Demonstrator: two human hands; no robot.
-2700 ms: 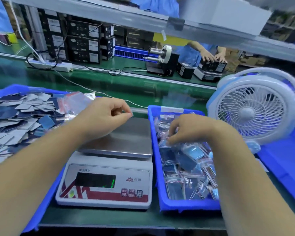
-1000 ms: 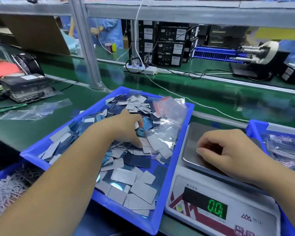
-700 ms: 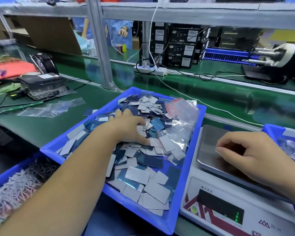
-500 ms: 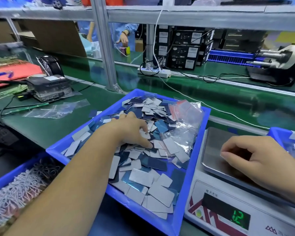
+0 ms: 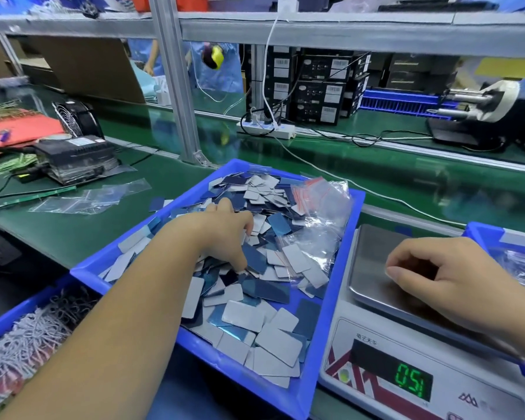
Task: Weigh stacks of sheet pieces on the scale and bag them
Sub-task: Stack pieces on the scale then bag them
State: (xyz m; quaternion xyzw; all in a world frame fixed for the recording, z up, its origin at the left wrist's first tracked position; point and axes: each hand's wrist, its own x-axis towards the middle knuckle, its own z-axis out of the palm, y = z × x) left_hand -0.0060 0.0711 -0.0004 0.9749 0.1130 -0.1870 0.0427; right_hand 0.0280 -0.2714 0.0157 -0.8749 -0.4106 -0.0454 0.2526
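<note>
Grey and blue sheet pieces (image 5: 243,316) lie in a loose heap in a blue tray (image 5: 240,374). My left hand (image 5: 225,234) is palm down on the heap, fingers curled into the pieces, thumb on a blue one. The palm hides whether anything is gripped. Clear zip bags (image 5: 322,207) lie in the tray's far right corner. My right hand (image 5: 443,277) rests on the steel platter (image 5: 373,268) of the scale, fingers loosely curled with nothing visible in them. The scale display (image 5: 412,383) shows green digits 051.
A blue bin (image 5: 482,234) with bagged pieces (image 5: 522,268) stands right of the scale. Another bin with white cords (image 5: 28,334) sits at lower left. Empty bags (image 5: 88,198), a black device (image 5: 76,159) and a metal post (image 5: 176,86) are behind the tray.
My left hand has slid a little over the heap and its fingers have curled in. My right hand stays on the platter. The display's digits have changed.
</note>
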